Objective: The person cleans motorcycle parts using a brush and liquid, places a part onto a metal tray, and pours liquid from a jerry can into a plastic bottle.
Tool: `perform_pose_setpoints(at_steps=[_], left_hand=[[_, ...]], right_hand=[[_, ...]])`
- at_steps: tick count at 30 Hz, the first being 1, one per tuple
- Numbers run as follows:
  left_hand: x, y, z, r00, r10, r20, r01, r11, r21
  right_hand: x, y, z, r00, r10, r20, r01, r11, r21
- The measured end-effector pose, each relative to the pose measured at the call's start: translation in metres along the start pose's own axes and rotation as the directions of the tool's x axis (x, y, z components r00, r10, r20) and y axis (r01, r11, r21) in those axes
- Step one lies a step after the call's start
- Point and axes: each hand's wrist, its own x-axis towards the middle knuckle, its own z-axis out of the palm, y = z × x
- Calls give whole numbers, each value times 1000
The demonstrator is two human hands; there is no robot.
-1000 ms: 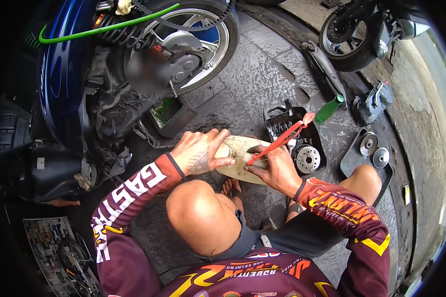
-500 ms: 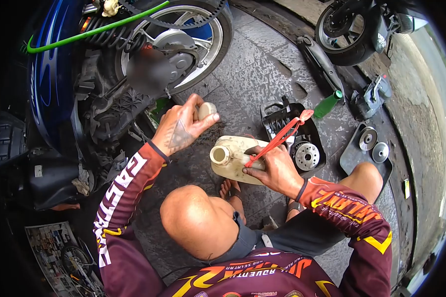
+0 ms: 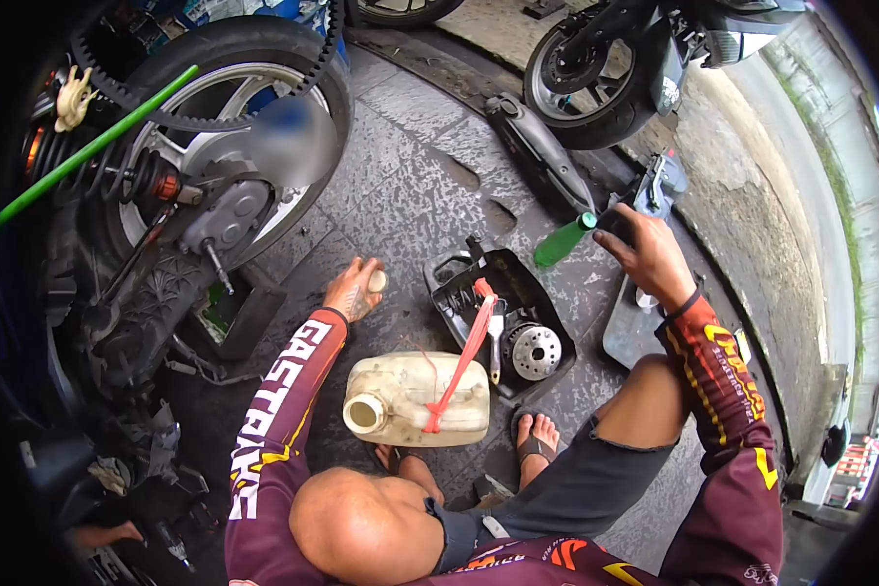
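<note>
My left hand is closed around a small off-white cap, held low over the pavement. Below it stands a dirty off-white plastic jerrycan, its mouth uncovered and a red plastic strip tied to its handle. Out to the right, my right hand reaches beside the neck of a green bottle, thumb and fingers apart with nothing visible between them. A black plastic housing lies in front of me, holding a round metal clutch part and a brush.
At left is a partly dismantled motorcycle with its rear wheel, a hanging toothed belt and a green hose. A grey tray, a long dark cover and another motorcycle's wheel are at right.
My right hand has let go of the jerrycan and moved right to the green bottle. The jerrycan now stands near my feet. My left hand, still with the cap, has lowered; the view has shifted right.
</note>
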Motion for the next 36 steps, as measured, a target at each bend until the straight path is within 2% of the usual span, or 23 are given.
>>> perform_pose_setpoints(at_steps=[1,3,5,6,10,15,16,17,18,19,21,22,24,27,28,29,30,32,34,36], left_hand=[[12,-8,20,1000,13,-6,-13,1000,-9],[30,-25,44,984,174,30,-176,976,125],[41,-23,54,987,162,-24,-158,981,113],[48,-25,61,991,135,-14,-132,982,132],[50,-16,57,994,102,45,-109,974,197],[38,-4,18,998,27,-51,-21,993,116],[35,4,1,992,33,-120,-37,999,-35],[35,12,-17,980,29,-195,-65,981,-182],[28,37,-52,991,30,-132,-70,948,-312],[26,53,-74,990,21,-140,-64,949,-309],[22,80,-106,902,333,-274,-404,873,-271],[16,97,-121,900,333,-281,-405,877,-257],[8,128,-143,812,455,-366,-527,841,-121],[5,149,-153,828,406,-387,-498,849,-176],[5,151,-151,806,324,-495,-484,843,-236],[6,147,-153,828,207,-521,-421,842,-336],[7,136,-151,836,188,-516,-413,835,-364],[-4,119,-155,864,121,-489,-371,809,-455],[-18,100,-161,887,158,-434,-359,828,-431],[-36,92,-173,917,182,-354,-335,833,-441]], right_hand=[[10,23,11,998,37,-47,-42,993,-108],[24,60,39,997,80,23,-73,972,-224],[34,65,58,988,142,63,-116,944,-310],[41,74,67,978,172,120,-124,936,-330],[47,82,84,970,179,161,-111,927,-359],[54,94,96,983,145,109,-102,941,-324],[54,90,92,984,139,107,-98,941,-323],[58,83,86,996,74,50,-56,952,-301],[63,73,78,1000,7,-9,-9,960,-281],[69,47,62,999,-22,-43,12,976,-217],[79,-4,34,982,-143,-123,125,981,-146],[85,-28,25,973,-193,-124,178,977,-120],[92,-75,10,950,-285,-131,272,957,-103],[99,-135,9,864,-463,-195,479,877,39],[99,-153,10,885,-435,-168,454,885,102],[101,-167,11,901,-412,-136,431,887,168],[106,-173,21,865,-468,-183,500,839,216],[108,-188,27,830,-539,-141,556,787,267],[112,-195,43,779,-612,-137,619,716,322],[110,-204,54,770,-626,-122,617,683,391]])
